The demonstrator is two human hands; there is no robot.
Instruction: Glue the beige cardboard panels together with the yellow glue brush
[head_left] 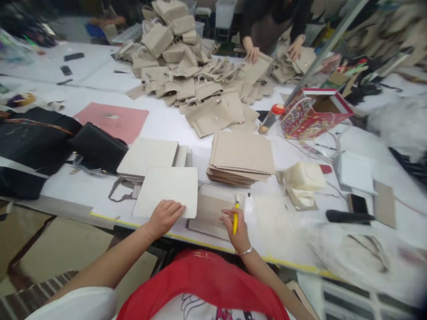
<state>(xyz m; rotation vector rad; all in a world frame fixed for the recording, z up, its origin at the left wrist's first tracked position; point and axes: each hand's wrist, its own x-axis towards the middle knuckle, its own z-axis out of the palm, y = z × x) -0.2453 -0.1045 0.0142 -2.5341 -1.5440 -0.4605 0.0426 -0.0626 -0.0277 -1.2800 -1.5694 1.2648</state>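
Observation:
My left hand (167, 215) has its fingers closed over the near edge of a cream-white board (171, 184), which overlaps a flat beige piece at its right edge. My right hand (236, 229) grips a small brush (235, 218) with a yellow handle, its pale bristles pointing away from me. Under the right hand lies the flat beige piece (210, 209). Behind the left hand's board, another white board (150, 153) rests on a low pile with a grey strap loop (122, 191) sticking out. A stack of beige panels (243, 153) stands just beyond the brush.
A big heap of beige bag pieces (180, 66) fills the far middle, where a co-worker's hands (252, 54) handle some. To the right are a red patterned box (310, 115), a red-capped bottle (271, 118), a yellowish block (305, 175) and a phone (358, 203). Black bags (96, 144) lie left.

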